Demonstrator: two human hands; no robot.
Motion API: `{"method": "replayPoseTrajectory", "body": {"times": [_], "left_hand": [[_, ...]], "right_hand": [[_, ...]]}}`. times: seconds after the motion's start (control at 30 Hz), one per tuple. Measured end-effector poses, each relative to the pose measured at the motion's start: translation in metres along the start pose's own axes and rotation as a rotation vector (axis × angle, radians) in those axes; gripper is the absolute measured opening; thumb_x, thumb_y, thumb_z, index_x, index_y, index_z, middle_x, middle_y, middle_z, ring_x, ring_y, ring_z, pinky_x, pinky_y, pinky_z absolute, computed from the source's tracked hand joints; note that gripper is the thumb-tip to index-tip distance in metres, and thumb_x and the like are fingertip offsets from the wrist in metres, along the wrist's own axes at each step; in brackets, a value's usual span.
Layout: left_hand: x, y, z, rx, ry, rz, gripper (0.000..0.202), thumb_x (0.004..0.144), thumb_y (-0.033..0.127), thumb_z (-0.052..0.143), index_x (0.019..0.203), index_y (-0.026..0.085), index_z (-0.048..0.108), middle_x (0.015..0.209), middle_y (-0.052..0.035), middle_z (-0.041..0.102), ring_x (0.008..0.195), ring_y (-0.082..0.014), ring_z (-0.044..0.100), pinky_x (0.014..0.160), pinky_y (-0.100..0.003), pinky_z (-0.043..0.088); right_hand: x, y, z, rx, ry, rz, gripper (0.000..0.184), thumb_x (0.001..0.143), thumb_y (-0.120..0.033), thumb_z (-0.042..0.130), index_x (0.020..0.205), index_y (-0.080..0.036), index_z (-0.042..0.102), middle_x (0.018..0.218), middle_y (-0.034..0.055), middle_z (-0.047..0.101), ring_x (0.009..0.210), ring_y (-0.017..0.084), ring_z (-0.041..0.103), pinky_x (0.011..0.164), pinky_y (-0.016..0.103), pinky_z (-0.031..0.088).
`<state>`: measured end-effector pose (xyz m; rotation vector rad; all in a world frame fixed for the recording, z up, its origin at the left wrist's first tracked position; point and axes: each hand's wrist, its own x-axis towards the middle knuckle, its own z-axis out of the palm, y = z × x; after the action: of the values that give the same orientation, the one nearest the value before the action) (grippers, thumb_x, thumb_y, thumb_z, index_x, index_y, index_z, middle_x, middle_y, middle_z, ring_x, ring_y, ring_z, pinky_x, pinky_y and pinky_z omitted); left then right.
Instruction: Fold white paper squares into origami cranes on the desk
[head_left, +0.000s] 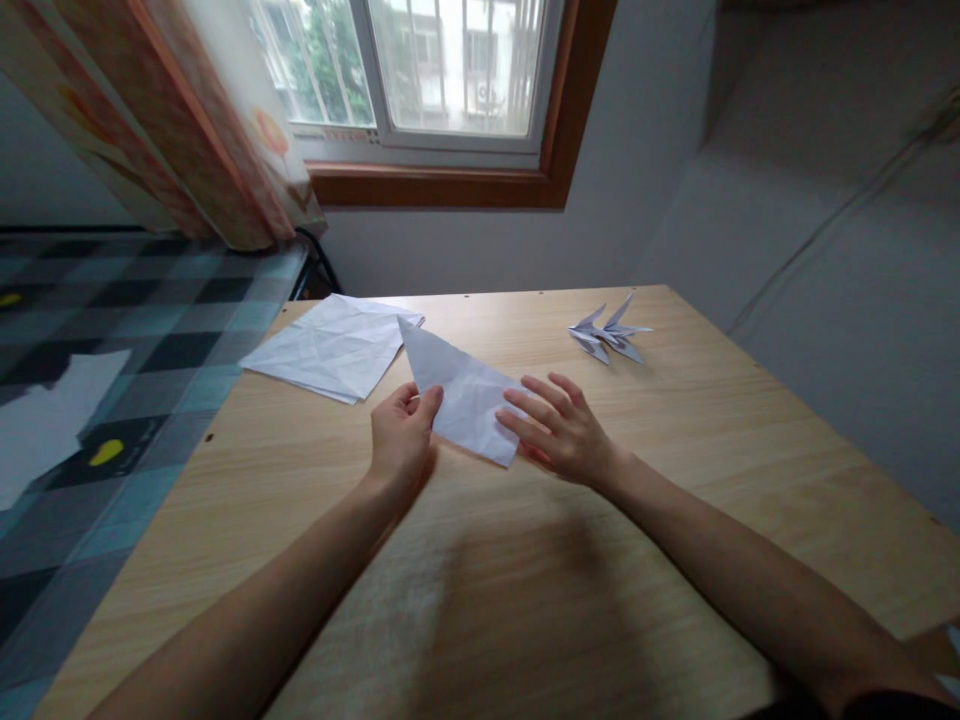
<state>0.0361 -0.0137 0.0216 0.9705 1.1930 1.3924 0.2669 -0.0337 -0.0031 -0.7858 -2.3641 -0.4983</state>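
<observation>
A folded sheet of white paper (472, 400), roughly kite-shaped with a long point at its upper left, is between my two hands over the table. My left hand (405, 425) pinches its lower left edge, the thumb on top and the fingers curled beneath. Along the paper's right side, my right hand (559, 430) has its fingers spread and stretched over the surface, touching it. The right thumb is mostly hidden below. Creases cross the paper faintly.
A stack of creased white paper sheets (330, 350) lies at the table's back left. Folded paper cranes (609, 332) sit at the back right. The wooden table (712, 480) borders a bed with a checked cover (172, 345), where torn white paper (60, 420) lies.
</observation>
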Motion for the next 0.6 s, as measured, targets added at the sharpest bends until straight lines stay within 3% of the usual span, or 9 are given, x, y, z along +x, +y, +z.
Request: {"method": "replayPoseTrajectory", "body": {"times": [0.13, 0.2, 0.27, 0.3, 0.37, 0.43, 0.5, 0.6], "left_hand": [[-0.001, -0.006, -0.002, 0.117, -0.106, 0.014, 0.045, 0.067, 0.058, 0.071, 0.077, 0.014, 0.064, 0.061, -0.0001, 0.062, 0.055, -0.0148, 0.056, 0.054, -0.026, 0.044], [0.000, -0.007, -0.006, 0.350, -0.162, 0.061, 0.043, 0.077, 0.058, 0.062, 0.067, 0.016, 0.061, 0.058, -0.0001, 0.058, 0.055, -0.0151, 0.053, 0.053, -0.026, 0.041], [0.000, -0.006, -0.011, 0.717, -0.204, 0.177, 0.040, 0.083, 0.052, 0.057, 0.063, 0.016, 0.060, 0.060, -0.0024, 0.058, 0.061, -0.0183, 0.055, 0.059, -0.030, 0.044], [0.000, -0.004, -0.014, 0.906, -0.188, 0.274, 0.035, 0.083, 0.047, 0.058, 0.069, 0.016, 0.063, 0.068, -0.0052, 0.062, 0.070, -0.0218, 0.059, 0.066, -0.034, 0.047], [0.001, -0.002, -0.018, 1.203, -0.109, 0.506, 0.030, 0.082, 0.038, 0.062, 0.097, 0.013, 0.068, 0.099, -0.0142, 0.069, 0.097, -0.0313, 0.060, 0.085, -0.045, 0.048], [0.004, -0.002, -0.023, 1.356, -0.114, 0.696, 0.049, 0.083, 0.032, 0.062, 0.128, 0.012, 0.058, 0.135, -0.0202, 0.057, 0.125, -0.0365, 0.049, 0.103, -0.052, 0.040], [0.008, -0.006, -0.027, 1.423, -0.298, 0.792, 0.050, 0.090, 0.030, 0.054, 0.138, 0.018, 0.051, 0.152, -0.0155, 0.044, 0.140, -0.0331, 0.038, 0.113, -0.051, 0.032], [0.014, -0.011, -0.031, 1.504, -0.595, 0.743, 0.045, 0.099, 0.035, 0.039, 0.140, 0.025, 0.052, 0.155, -0.0073, 0.044, 0.144, -0.0275, 0.036, 0.117, -0.049, 0.028]], "right_hand": [[0.006, -0.005, 0.001, 0.049, -0.039, -0.154, 0.039, 0.096, -0.017, 0.051, 0.134, -0.024, 0.056, 0.135, 0.0071, 0.064, 0.131, 0.023, 0.053, 0.110, 0.045, 0.039], [0.006, -0.005, 0.003, 0.092, -0.042, -0.187, 0.032, 0.096, -0.016, 0.049, 0.127, -0.019, 0.061, 0.126, 0.0084, 0.069, 0.121, 0.023, 0.060, 0.103, 0.042, 0.045], [0.005, -0.003, 0.006, 0.137, -0.053, -0.192, 0.026, 0.096, -0.015, 0.049, 0.115, -0.015, 0.065, 0.112, 0.0087, 0.075, 0.106, 0.022, 0.066, 0.093, 0.038, 0.050], [0.004, -0.002, 0.008, 0.157, -0.070, -0.186, 0.023, 0.094, -0.015, 0.049, 0.110, -0.015, 0.066, 0.106, 0.0085, 0.076, 0.099, 0.021, 0.068, 0.088, 0.036, 0.051], [0.002, 0.000, 0.009, 0.194, -0.121, -0.159, 0.022, 0.091, -0.013, 0.049, 0.104, -0.015, 0.067, 0.102, 0.0092, 0.076, 0.092, 0.020, 0.068, 0.082, 0.035, 0.052], [0.001, 0.001, 0.010, 0.233, -0.158, -0.120, 0.022, 0.086, -0.014, 0.051, 0.101, -0.016, 0.067, 0.105, 0.0108, 0.075, 0.093, 0.022, 0.068, 0.081, 0.035, 0.052], [-0.001, 0.001, 0.010, 0.283, -0.165, -0.083, 0.020, 0.084, -0.016, 0.053, 0.098, -0.015, 0.067, 0.107, 0.0120, 0.075, 0.094, 0.023, 0.068, 0.085, 0.037, 0.053], [-0.001, 0.001, 0.009, 0.359, -0.161, -0.040, 0.017, 0.084, -0.023, 0.057, 0.095, -0.015, 0.067, 0.107, 0.0126, 0.074, 0.095, 0.024, 0.068, 0.088, 0.038, 0.053]]}}
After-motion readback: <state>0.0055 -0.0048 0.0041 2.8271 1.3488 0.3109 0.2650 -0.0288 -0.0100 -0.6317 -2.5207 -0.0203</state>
